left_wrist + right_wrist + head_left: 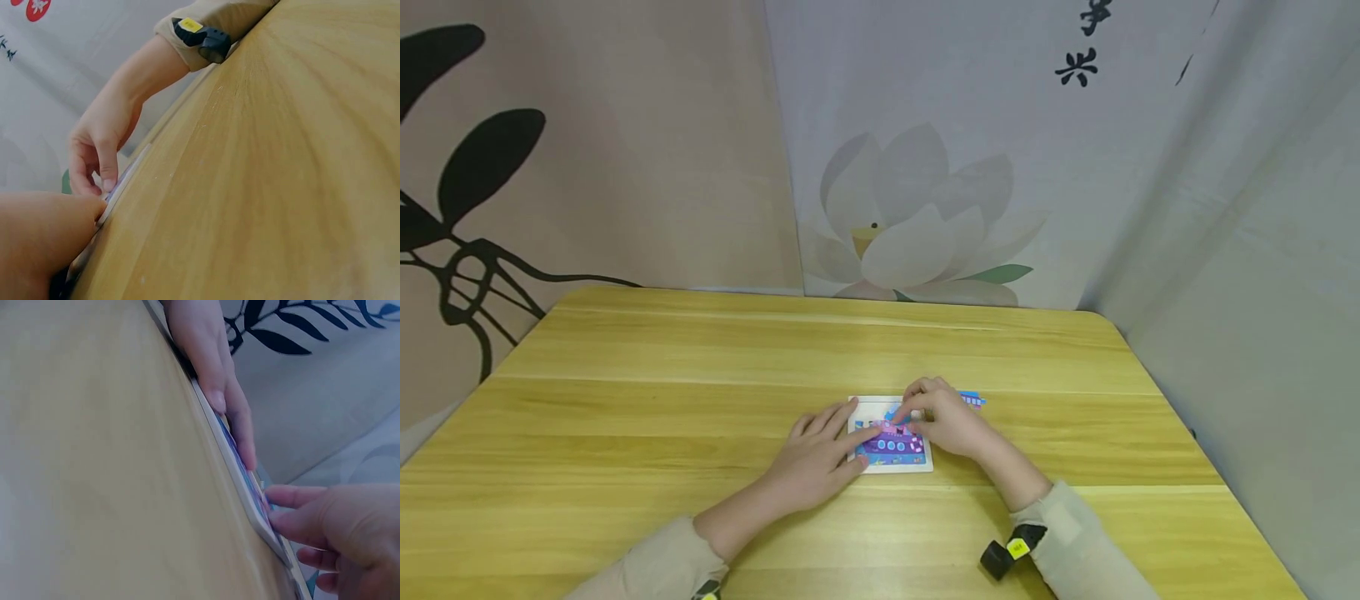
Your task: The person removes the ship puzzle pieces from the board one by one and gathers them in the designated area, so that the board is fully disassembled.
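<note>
A small jigsaw puzzle board (928, 468) with a white frame lies on the table, its picture showing a purple ship with round windows on blue. My left hand (812, 462) is spread along the board's left side, fingers mostly straight, the index fingertip pressing the pink part of the picture. From the right, my right hand (946, 419) reaches over the board's upper half. Its thumb and index finger pinch a puzzle piece there, largely hidden by the fingers. In the right wrist view both hands meet at the thin board (234, 465), seen edge-on.
Just beyond my right hand, blue and purple puzzle pieces (972, 399) lie on the wooden table (700, 375), partly covered by the hand. A printed curtain (925, 208) hangs behind the table's far edge, and more cloth hangs on the right.
</note>
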`<state>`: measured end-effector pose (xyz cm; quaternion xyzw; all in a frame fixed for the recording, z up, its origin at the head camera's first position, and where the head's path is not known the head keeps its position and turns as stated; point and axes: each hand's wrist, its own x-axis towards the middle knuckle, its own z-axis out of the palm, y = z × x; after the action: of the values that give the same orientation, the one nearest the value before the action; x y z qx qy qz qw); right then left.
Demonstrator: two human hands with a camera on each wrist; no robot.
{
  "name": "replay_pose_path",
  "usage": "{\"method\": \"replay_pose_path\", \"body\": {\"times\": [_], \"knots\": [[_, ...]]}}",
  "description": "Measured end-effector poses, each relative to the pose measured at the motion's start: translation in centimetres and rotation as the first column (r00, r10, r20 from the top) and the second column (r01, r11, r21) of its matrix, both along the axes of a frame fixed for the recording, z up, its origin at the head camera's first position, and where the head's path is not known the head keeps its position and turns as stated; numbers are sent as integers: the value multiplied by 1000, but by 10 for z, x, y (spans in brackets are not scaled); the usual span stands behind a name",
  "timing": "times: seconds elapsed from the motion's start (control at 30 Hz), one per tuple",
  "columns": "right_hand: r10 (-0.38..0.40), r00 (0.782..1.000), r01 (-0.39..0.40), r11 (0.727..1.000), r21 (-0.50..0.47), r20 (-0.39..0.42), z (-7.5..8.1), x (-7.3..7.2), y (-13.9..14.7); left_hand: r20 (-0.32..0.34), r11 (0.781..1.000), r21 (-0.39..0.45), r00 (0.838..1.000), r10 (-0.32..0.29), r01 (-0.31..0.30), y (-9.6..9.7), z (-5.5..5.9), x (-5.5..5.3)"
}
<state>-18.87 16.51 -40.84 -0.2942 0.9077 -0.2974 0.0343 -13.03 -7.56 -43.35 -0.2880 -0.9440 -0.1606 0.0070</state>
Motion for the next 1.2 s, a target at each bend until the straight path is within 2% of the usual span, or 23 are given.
{"method": "replay_pose_path", "body": {"times": [0.17, 0.43, 0.67, 1.0, 1.2], "knots": [[25, 999, -25, 1000, 6, -30, 1, 2, -1, 1, 1000, -2, 1000, -2, 2, 1, 0, -1], [13, 999, -12, 1000, 28, -33, -1, 1, 1, 13, 1000, 2, 1000, 1, -1, 1, 1, 0], [5, 999, -5, 1000, 8, -43, -2, 0, 1, 16, 1000, 12, 1000, 2, -2, 1, 2, 0], [-63, 998, 63, 998, -10, -11, 0, 2, 0, 11, 1000, 31, 1000, 6, -6, 1, 3, 1], [-81, 996, 83, 992, -94, 34, 1, 1, 5, 14, 999, 40, 1000, 10, -11, 1, 2, 1]]}}
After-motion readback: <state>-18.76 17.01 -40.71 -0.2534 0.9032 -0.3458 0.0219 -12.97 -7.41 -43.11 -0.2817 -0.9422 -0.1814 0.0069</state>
